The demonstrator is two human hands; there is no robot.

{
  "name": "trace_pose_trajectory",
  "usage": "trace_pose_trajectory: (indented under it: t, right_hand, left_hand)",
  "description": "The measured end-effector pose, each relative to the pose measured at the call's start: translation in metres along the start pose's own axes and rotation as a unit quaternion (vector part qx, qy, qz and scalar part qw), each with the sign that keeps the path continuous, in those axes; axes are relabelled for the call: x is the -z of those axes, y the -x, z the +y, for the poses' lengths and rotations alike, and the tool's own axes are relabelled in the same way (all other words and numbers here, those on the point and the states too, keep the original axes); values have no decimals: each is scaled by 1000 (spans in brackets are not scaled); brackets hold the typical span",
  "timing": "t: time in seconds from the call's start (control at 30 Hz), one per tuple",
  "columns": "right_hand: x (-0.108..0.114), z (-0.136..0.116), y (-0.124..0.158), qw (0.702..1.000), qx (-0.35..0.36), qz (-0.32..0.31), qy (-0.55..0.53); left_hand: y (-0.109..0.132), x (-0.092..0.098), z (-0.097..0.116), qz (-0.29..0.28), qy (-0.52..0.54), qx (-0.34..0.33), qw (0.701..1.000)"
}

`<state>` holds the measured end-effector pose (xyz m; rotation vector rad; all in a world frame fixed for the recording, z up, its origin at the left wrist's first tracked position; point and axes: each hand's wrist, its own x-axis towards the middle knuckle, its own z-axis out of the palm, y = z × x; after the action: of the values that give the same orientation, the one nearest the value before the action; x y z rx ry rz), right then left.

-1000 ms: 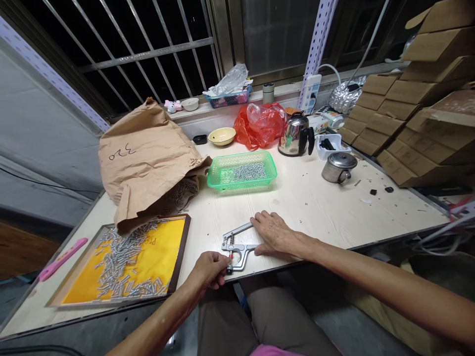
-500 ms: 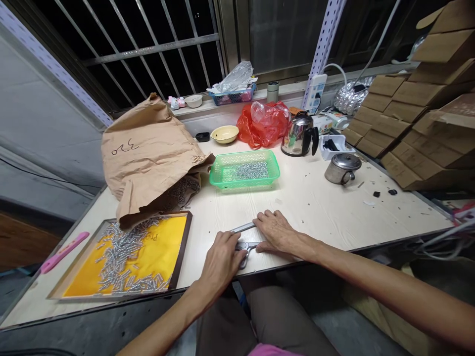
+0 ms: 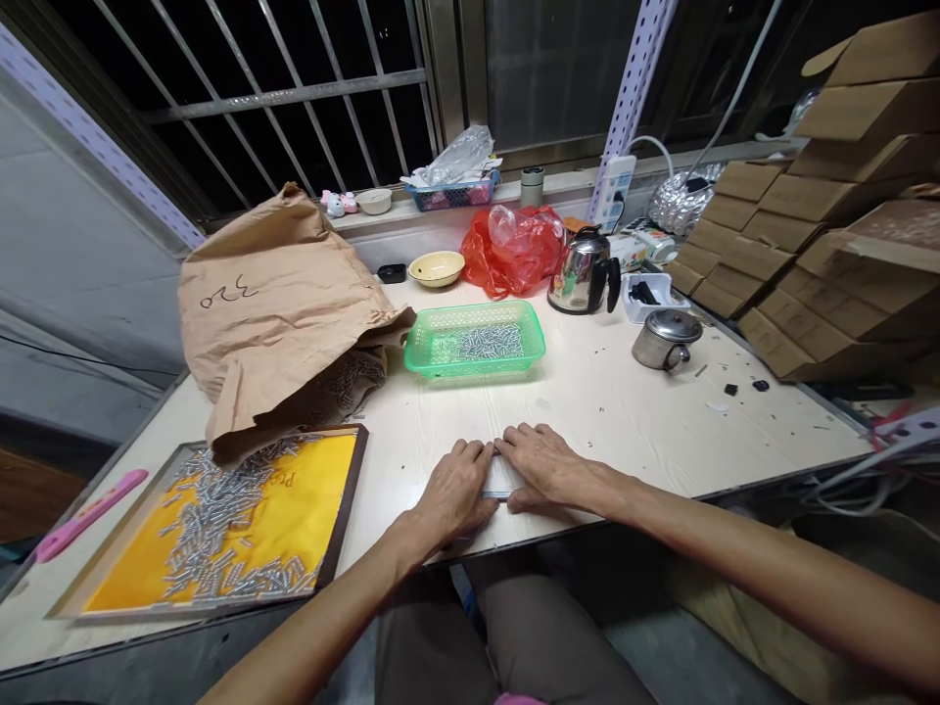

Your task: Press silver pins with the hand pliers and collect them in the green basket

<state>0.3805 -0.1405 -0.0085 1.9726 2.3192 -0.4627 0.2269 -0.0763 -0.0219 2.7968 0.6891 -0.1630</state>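
Note:
My left hand (image 3: 453,490) and my right hand (image 3: 544,464) lie side by side on a metal plier-like hand tool (image 3: 500,481) at the near edge of the pale wooden table (image 3: 661,416). The hands cover almost all of the tool; only a short strip of metal shows between them. My left hand's fingers press over its head end. My right hand wraps its handles, thumb at the near side. To the left lies a framed yellow tray (image 3: 345,509) strewn with several small metal pins (image 3: 212,519).
A green basket (image 3: 411,343) holding pins stands behind the hands, beside a torn brown paper bag (image 3: 271,304) spilling pins. Further back are a yellow bowl (image 3: 436,267), red plastic bag (image 3: 514,250), kettle (image 3: 580,274) and steel mug (image 3: 665,338). Cardboard boxes (image 3: 829,225) stack right. A pink tool (image 3: 88,511) lies far left.
My left hand moved up from the table's near edge onto the tool, covering its head. My right hand stayed on the handles. The handles' spread can no longer be seen.

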Motion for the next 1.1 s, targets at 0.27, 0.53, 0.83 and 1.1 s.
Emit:
trace_pose_trajectory:
  t: [0.27, 0.53, 0.83, 1.1]
  right_hand:
    - [-15, 1, 5, 999, -16, 46, -2]
    - [-21, -1, 11, 997, -18, 50, -56]
    - [-51, 0, 9, 994, 2, 91, -52]
    - [-51, 5, 25, 977, 26, 200, -70]
  left_hand:
    - [-8, 2, 2, -17, -23, 4, 1000]
    - [-5, -5, 2, -11, -3, 7, 1000]
    - [-5, -3, 8, -29, 0, 7, 1000]
    - [22, -22, 15, 95, 11, 41, 995]
